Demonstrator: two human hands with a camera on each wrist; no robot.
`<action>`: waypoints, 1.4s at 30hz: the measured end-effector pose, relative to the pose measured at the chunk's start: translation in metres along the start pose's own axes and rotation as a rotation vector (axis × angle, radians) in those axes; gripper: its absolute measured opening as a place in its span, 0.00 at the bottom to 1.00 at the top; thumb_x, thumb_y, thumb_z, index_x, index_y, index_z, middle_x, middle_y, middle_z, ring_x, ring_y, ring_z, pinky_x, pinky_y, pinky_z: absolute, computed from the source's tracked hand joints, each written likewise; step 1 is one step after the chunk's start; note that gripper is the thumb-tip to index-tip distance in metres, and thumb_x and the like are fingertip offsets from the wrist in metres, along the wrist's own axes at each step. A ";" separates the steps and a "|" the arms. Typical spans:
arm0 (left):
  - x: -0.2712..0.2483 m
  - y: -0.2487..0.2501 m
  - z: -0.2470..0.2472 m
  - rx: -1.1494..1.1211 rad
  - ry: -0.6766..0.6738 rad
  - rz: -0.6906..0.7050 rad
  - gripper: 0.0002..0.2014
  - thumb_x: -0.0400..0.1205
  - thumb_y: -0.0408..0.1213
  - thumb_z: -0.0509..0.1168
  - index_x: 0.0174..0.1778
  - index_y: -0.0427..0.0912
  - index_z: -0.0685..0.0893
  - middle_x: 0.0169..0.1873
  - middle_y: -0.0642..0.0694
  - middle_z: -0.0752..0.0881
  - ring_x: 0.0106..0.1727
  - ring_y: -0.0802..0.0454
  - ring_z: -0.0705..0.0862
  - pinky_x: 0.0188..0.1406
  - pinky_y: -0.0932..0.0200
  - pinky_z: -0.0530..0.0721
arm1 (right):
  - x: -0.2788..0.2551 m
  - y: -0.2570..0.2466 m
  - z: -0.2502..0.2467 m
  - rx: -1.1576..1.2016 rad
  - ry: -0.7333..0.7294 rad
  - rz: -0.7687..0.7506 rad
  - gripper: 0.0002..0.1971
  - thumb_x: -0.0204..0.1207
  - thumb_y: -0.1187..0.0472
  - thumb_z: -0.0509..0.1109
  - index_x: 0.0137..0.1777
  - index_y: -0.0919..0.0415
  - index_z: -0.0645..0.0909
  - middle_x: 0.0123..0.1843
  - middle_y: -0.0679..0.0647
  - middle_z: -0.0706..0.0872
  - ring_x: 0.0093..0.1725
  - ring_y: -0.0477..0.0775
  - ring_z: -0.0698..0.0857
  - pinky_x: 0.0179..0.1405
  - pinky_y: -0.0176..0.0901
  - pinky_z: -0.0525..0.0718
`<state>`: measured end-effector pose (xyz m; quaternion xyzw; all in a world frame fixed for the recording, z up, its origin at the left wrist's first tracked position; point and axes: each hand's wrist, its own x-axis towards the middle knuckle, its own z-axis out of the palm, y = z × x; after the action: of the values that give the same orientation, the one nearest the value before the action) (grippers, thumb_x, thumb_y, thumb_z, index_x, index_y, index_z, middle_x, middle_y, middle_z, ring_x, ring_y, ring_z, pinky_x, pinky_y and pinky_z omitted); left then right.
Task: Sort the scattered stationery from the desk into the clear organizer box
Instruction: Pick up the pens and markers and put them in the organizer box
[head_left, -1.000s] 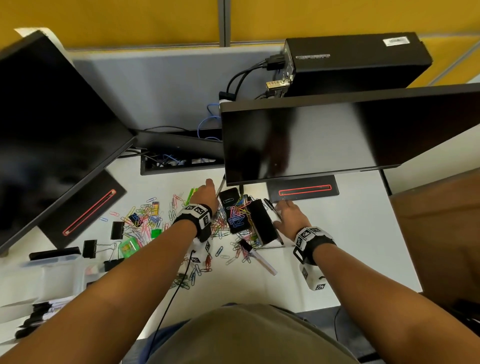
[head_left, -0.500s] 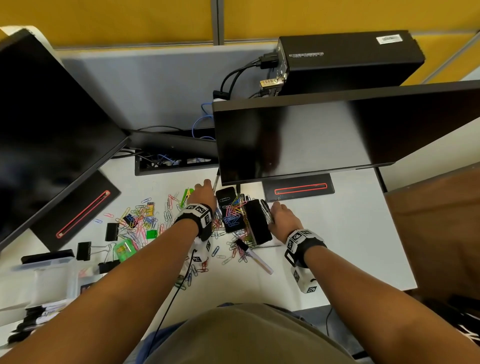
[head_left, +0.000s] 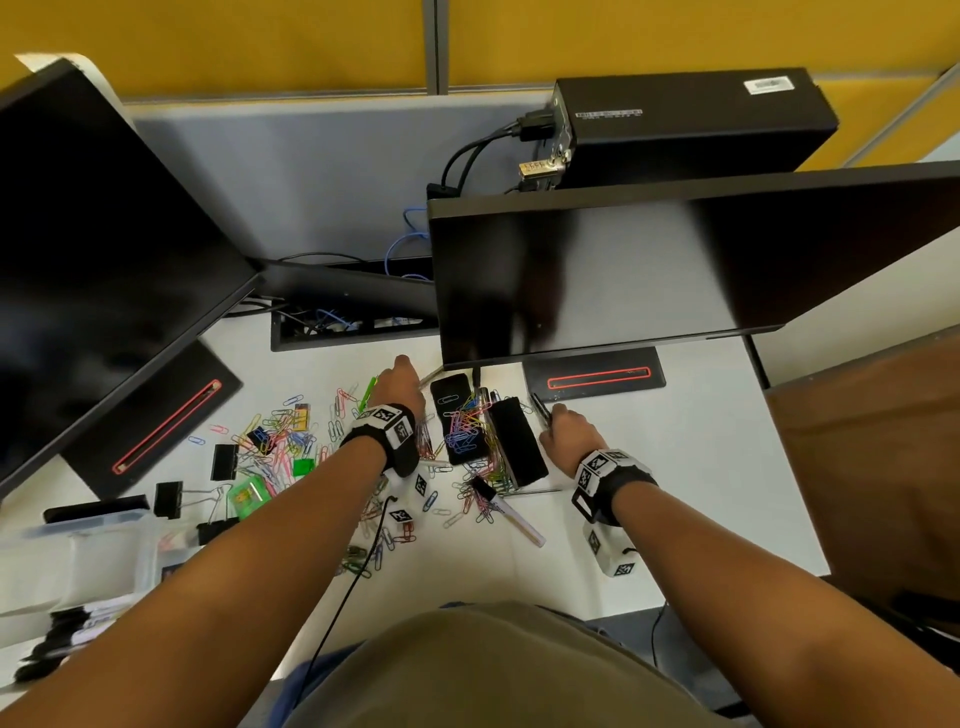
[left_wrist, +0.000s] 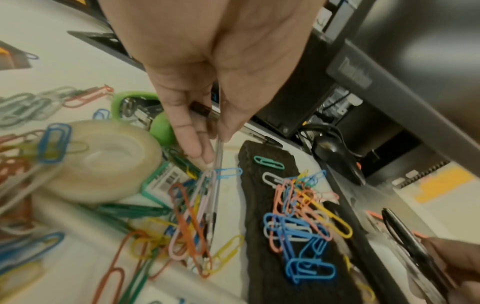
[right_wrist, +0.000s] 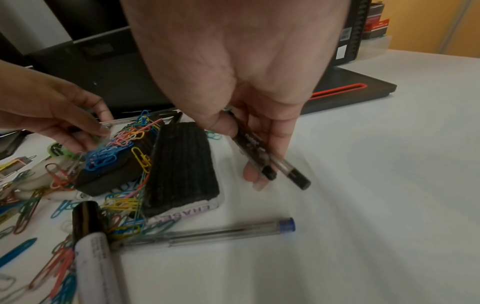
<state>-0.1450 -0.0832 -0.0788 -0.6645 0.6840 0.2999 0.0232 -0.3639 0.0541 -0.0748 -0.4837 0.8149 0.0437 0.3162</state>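
Most stationery is still lying on the tabletop (head_left: 675, 467); the left hand (left_wrist: 207, 82) is pinching a clear pen (left_wrist: 218, 156), the right hand (right_wrist: 246, 82) is grasping two pens (right_wrist: 262, 156).

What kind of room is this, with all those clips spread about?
Most likely an office cubicle: two dark monitors stand on a white desk, yellow partition panels behind, paper clips strewn across.

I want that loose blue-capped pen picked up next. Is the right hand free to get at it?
Probably not yet. The pen lies bare on the desk just below the right hand, nothing over it, but that hand already grips two pens, so its fingers are taken.
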 end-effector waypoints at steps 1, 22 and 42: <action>-0.002 -0.002 -0.002 -0.024 0.011 0.007 0.08 0.79 0.26 0.62 0.52 0.38 0.75 0.45 0.38 0.84 0.46 0.37 0.84 0.36 0.51 0.76 | -0.001 0.001 -0.001 0.017 0.010 0.001 0.14 0.81 0.62 0.60 0.63 0.69 0.71 0.60 0.68 0.82 0.58 0.72 0.83 0.53 0.54 0.79; -0.101 -0.081 -0.068 -0.542 0.158 -0.016 0.05 0.81 0.28 0.67 0.48 0.39 0.78 0.38 0.43 0.86 0.36 0.46 0.89 0.28 0.58 0.84 | -0.072 -0.119 -0.003 0.168 0.054 -0.485 0.07 0.82 0.51 0.66 0.55 0.53 0.76 0.46 0.49 0.83 0.49 0.57 0.86 0.46 0.43 0.80; -0.202 -0.179 -0.112 -0.557 0.228 -0.093 0.17 0.78 0.26 0.66 0.55 0.50 0.70 0.35 0.38 0.85 0.34 0.42 0.88 0.35 0.47 0.89 | -0.117 -0.252 0.038 -0.275 0.191 -0.971 0.09 0.82 0.61 0.65 0.60 0.52 0.78 0.52 0.55 0.89 0.47 0.61 0.87 0.40 0.49 0.84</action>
<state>0.0845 0.0598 0.0316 -0.7052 0.5425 0.3982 -0.2233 -0.1011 0.0241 0.0194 -0.8453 0.5084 -0.0459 0.1577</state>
